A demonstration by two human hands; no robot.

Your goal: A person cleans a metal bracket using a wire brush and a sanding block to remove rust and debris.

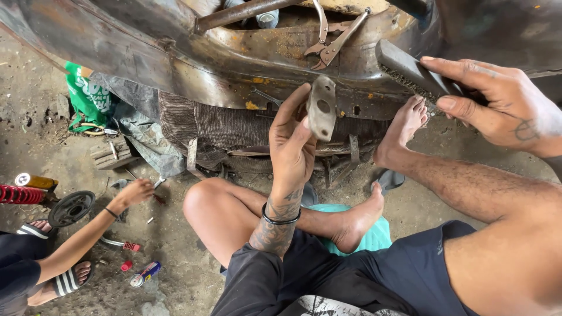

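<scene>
i sit on the dirt floor with my legs folded, facing a rusty metal body shell that spans the top of the view. my left hand is raised in front of me, fingers and thumb curled around the edge of a small grey metal plate with a round hole in it; the plate stands upright, just in front of the shell's lower lip. my right hand is up on the right, thumb and fingers pinched around the dark handle of a wire brush, whose bristles point down and towards the plate but stay apart from it. my right foot rests near the shell below the brush.

a pair of locking pliers lies on the shell above the plate. on the left another person's hand reaches down to the floor near a small tool. close by are a dark round disc, a red coil spring, a spray can and a green bag.
</scene>
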